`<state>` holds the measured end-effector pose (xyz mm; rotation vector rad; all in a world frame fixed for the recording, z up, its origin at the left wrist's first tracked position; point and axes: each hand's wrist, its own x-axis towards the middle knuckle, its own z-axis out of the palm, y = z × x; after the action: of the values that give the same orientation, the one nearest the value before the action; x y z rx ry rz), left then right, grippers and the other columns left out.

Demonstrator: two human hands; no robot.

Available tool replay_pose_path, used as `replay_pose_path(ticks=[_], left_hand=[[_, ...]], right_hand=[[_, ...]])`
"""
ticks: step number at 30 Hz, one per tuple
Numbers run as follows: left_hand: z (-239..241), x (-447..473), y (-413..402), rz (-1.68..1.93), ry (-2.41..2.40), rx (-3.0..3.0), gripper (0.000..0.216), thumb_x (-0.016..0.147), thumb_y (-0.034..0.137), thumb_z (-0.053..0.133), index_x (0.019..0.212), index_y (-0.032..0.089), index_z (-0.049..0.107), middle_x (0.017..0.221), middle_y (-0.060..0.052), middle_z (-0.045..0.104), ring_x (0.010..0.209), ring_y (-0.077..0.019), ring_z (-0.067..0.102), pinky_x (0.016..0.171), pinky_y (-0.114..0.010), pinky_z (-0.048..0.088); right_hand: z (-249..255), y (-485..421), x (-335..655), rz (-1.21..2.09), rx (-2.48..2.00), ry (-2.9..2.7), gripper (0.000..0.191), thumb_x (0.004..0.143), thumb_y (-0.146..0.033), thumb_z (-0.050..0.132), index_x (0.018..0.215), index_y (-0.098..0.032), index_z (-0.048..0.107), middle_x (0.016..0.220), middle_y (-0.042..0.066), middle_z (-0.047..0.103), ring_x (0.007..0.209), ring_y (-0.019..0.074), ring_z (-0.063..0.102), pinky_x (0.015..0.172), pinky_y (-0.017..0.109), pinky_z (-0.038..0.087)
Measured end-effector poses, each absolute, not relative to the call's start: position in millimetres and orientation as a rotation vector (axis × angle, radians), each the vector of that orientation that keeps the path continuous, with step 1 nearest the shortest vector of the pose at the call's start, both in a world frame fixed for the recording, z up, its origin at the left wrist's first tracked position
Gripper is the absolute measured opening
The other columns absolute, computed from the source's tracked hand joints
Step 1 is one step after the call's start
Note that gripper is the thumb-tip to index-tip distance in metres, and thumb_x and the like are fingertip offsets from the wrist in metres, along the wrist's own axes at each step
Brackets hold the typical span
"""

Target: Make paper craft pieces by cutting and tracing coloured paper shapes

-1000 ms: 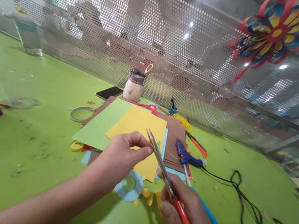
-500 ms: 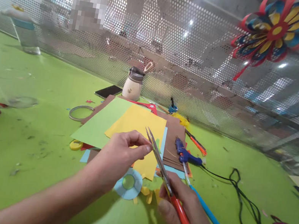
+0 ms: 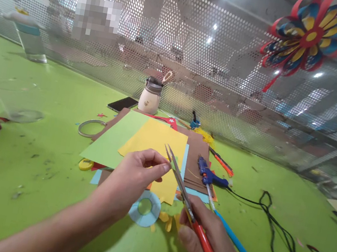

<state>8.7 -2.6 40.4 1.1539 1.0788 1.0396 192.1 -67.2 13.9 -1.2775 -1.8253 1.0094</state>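
Observation:
My right hand (image 3: 202, 227) grips a pair of scissors (image 3: 182, 186) with red handles. The blades point up and away, their tips slightly apart. My left hand (image 3: 135, 176) is closed in a pinch beside the blades. A small green bit shows by its fingertips, but I cannot make out what the pinch holds. Beneath both hands lie a yellow paper sheet (image 3: 156, 139) and a light green sheet (image 3: 109, 146), on top of brown sheets (image 3: 199, 148). A light blue paper ring (image 3: 153, 214) and several small yellow paper pieces (image 3: 168, 223) rest in front of the stack.
A blue glue gun (image 3: 208, 174) with a black cord (image 3: 273, 231) lies to the right, near a blue-handled tool (image 3: 232, 236). Behind the stack stand a cream bottle (image 3: 149, 98) and a phone (image 3: 122, 103). Tape rolls and a clear cup (image 3: 13, 101) are at left.
My hands and the scissors hold almost the same pose. The view has shifted very slightly, and the green bit by the fingertips shows less.

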Motion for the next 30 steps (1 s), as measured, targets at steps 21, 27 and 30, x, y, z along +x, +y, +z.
replay_pose_path(ticks=[21, 27, 30], left_hand=[[33.2, 15.5, -13.0, 0.816, 0.994, 1.278, 0.021, 0.075, 0.036, 0.068, 0.072, 0.016, 0.062, 0.066, 0.003, 0.056, 0.063, -0.0114, 0.046, 0.061, -0.025, 0.033], [29.2, 18.8, -15.6, 0.658, 0.951, 1.392, 0.02, 0.076, 0.037, 0.065, 0.074, 0.017, 0.062, 0.064, 0.003, 0.055, 0.064, -0.0141, 0.048, 0.061, -0.027, 0.035], [27.8, 18.2, -15.6, 0.614, 0.943, 1.458, 0.019, 0.078, 0.036, 0.062, 0.077, 0.017, 0.062, 0.067, 0.001, 0.057, 0.065, -0.0154, 0.049, 0.061, -0.029, 0.036]], right_hand=[[21.4, -60.2, 189.3, 0.977, -1.164, -1.294, 0.034, 0.086, -0.033, 0.065, 0.117, -0.026, 0.053, 0.087, 0.0, 0.059, 0.07, 0.0144, 0.055, 0.064, 0.028, 0.046], [28.5, -60.7, 188.0, 0.999, -1.174, -1.371, 0.033, 0.084, -0.026, 0.065, 0.116, -0.024, 0.055, 0.08, -0.002, 0.056, 0.064, 0.0116, 0.05, 0.06, 0.026, 0.042], [29.6, -61.4, 187.8, 0.999, -1.207, -1.388, 0.032, 0.082, -0.02, 0.063, 0.114, -0.022, 0.056, 0.079, -0.002, 0.056, 0.064, 0.0109, 0.05, 0.06, 0.025, 0.042]])
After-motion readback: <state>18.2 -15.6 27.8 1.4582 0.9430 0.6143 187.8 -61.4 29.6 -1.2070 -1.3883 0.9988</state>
